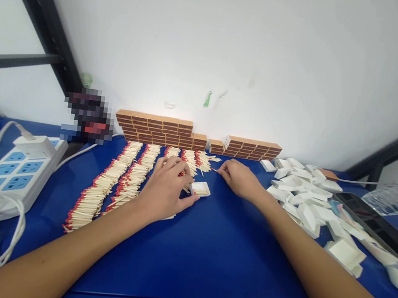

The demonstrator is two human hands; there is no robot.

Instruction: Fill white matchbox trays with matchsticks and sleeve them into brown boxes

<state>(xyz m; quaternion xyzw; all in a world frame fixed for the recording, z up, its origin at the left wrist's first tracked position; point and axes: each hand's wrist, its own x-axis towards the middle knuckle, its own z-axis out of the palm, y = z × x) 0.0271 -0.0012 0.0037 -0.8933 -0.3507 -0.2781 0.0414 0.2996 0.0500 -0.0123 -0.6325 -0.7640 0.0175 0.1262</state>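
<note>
My left hand (168,186) is closed on a small white matchbox tray (200,186), gripped at its left end between thumb and fingers. A few matches lie inside that tray. To the right, my right hand (237,177) pinches a single match (215,170) by its fingertips, just above the blue table. Rows of red-headed matches (122,173) spread out to the left, partly covered by my left hand and forearm. The loose end of the rightmost match row (205,159) lies between my two hands.
Stacked brown matchboxes (160,132) line the wall, with a lower stack (252,149) further right. Many white empty trays (303,192) are heaped at the right, beside a phone (375,226) and a plastic bottle (394,196). A power strip (12,178) with cables occupies the left of the blue table (206,257).
</note>
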